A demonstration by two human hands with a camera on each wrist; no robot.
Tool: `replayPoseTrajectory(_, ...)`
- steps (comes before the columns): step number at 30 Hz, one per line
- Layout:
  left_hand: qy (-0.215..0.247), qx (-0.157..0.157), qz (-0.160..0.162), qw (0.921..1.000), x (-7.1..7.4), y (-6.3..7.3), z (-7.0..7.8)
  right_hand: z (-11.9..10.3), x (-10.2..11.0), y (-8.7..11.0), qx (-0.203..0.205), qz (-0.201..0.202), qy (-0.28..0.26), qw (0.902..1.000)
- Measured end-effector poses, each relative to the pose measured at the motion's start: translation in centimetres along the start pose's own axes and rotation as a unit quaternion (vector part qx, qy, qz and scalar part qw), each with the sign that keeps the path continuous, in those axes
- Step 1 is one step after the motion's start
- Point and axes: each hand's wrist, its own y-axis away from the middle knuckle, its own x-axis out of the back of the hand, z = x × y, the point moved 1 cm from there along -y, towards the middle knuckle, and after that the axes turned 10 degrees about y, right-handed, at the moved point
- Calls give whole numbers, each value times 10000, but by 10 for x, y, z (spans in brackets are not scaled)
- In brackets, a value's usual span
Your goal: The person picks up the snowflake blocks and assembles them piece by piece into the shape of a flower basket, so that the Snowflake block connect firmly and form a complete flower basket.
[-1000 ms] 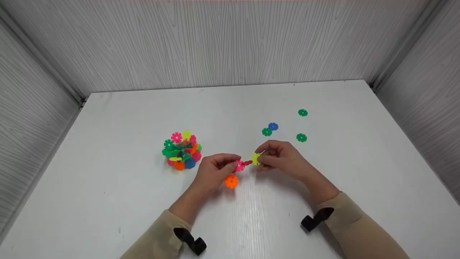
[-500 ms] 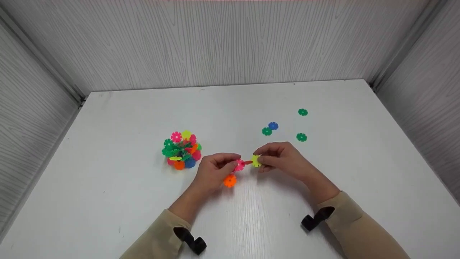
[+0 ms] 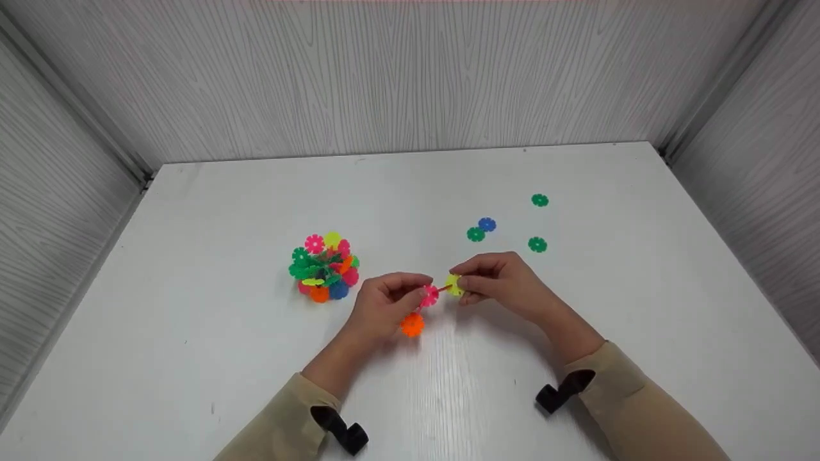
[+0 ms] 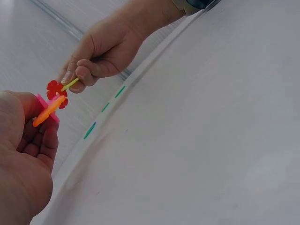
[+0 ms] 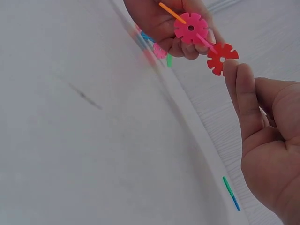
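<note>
In the head view my left hand [image 3: 383, 306] pinches a pink notched disc [image 3: 430, 295] between thumb and fingers. An orange disc [image 3: 412, 324] hangs below it, part of the same linked chain. A second pink disc [image 5: 205, 42] joins the chain to a red disc [image 5: 222, 59], as the right wrist view shows. My right hand [image 3: 503, 285] pinches a yellow disc [image 3: 454, 285] at the red disc's edge. Whether yellow and red are slotted together or only touch, I cannot tell. In the right wrist view the right fingers hide the yellow disc.
A ball of many coloured linked discs [image 3: 325, 269] stands on the white table [image 3: 224, 358], left of the hands. Loose beyond the right hand lie a blue disc [image 3: 487, 224] overlapping a green disc [image 3: 475, 234], and two more green ones. Grey wood-grain panels [image 3: 410, 77] enclose the table.
Both hands stay almost in place, having drawn very slightly closer together. The red disc between them now looks thinner, turned more edge-on. The ball and the loose discs have not moved.
</note>
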Motion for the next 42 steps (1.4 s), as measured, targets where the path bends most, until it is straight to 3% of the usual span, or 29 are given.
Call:
replayPoseTrajectory(16, 4, 58, -234, 9997, 0, -2, -1, -2, -4, -3, -109, -121, 50, 9999)
replayPoseTrajectory(25, -70, -97, -518, 9986, 1, -3, -3, -5, -10, -3, -32, -345, 159, 9993)
replayPoseTrajectory(30, -154, 12, -411, 9990, 1, -3, -3, -5, -3, -4, 32, -377, 303, 9988)
replayPoseTrajectory(33, -127, 168, -224, 9995, 1, -3, -3, -1, 16, -4, 48, -6, 499, 9987)
replayPoseTrajectory(36, -68, 278, -66, 9996, 2, -3, -3, 6, 46, -2, 80, 663, 614, 9959)
replayPoseTrajectory(42, 25, 389, 5, 9992, 2, -2, -4, 29, 104, 14, -262, 1944, 865, 9768)
